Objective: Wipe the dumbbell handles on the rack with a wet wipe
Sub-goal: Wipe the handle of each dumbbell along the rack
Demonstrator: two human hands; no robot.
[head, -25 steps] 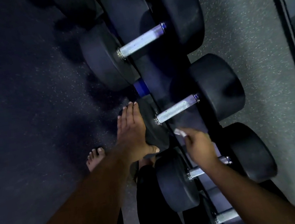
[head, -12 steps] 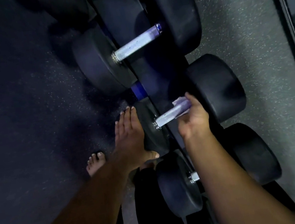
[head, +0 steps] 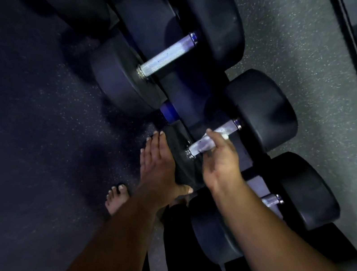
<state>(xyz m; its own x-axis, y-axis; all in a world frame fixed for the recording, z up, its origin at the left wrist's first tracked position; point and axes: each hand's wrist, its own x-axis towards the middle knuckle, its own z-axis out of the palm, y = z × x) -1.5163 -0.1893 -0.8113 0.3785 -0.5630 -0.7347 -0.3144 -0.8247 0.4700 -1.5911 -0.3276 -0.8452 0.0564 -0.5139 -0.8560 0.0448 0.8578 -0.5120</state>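
Knurled silver dumbbell handle (head: 212, 140): right hand (head: 219, 164) is grasping it, white wet wipe (head: 225, 136) under fingertips.
Left hand (head: 158, 167) is lying flat, fingers straight, against black rubber dumbbell head (head: 181, 158).

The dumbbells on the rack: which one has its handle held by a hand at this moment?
The middle dumbbell: the right hand grips its handle with the wipe. The other handles are untouched.

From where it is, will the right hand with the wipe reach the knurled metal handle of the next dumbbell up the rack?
Probably yes: nothing covers that knurled metal handle, and the right hand works the neighbouring handle.
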